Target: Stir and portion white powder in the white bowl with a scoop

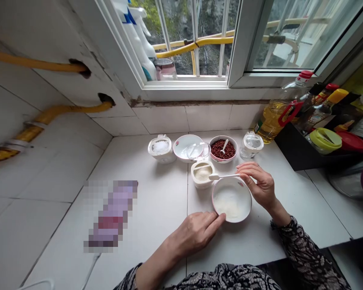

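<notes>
Powder is already lying in the white bowl [231, 199], a pale layer spread over its bottom, so some scooping looks done, though how much more is meant to go in I cannot judge. The person's right hand [258, 183] is pinching the handle of a small white spoon [222, 176], fingers closed on it, and is holding the spoon's head over the gap between the bowl's far rim and the open seasoning jar [202, 174]; whether the spoon is loaded is too small to tell. The left hand [198, 231] is resting flat on the counter [157, 209], its fingertips touching the bowl's near-left rim, steadying it rather than gripping anything. The jar of pale powder is standing just beyond the bowl with its clear lid [199, 150] flipped up behind it. Further back, in a row under the window, a closed jar of white grains [161, 148], an empty pink-rimmed dish [184, 147], a bowl of red peppercorns [223, 149] with its own little spoon in it, and another lidded jar [252, 145] are all sitting well apart from the hands. To the right an oil bottle [275, 114] and sauce bottles [320, 104] are crowding a dark tray. Nothing is lying between the hands and the jar.
</notes>
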Tool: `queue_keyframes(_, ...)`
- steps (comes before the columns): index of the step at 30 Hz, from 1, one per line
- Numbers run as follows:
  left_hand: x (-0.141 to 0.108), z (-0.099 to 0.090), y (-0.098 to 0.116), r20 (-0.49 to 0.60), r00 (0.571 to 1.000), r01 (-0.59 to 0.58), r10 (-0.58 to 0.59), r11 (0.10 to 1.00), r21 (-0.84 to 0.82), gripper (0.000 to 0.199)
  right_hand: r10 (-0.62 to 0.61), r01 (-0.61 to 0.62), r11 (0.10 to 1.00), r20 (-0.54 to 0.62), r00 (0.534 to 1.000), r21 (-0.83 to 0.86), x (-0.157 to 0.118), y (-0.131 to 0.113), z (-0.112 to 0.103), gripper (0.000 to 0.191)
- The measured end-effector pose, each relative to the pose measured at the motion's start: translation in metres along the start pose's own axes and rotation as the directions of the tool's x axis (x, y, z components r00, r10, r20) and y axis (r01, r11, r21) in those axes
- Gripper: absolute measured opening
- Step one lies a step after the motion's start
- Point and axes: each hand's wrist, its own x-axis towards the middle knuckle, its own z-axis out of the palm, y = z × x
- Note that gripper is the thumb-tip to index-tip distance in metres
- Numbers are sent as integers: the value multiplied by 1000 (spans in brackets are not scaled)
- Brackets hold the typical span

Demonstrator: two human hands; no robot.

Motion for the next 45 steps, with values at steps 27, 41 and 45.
queue_keyframes(27,4,-4,2,-26,1000,-7,7,999,33,28,96,-96,995,-48,994,3,8,15,23,15)
queue_keyframes(41,3,-3,2,-17,1000,1,-1,999,35,28,-10,7,983,-18,1000,-182,17,10,36,14)
queue_keyframes(45,3,-3,2,7,1000,7,-7,999,41,29,-41,44,983,23,999,-176,16,5,37,15)
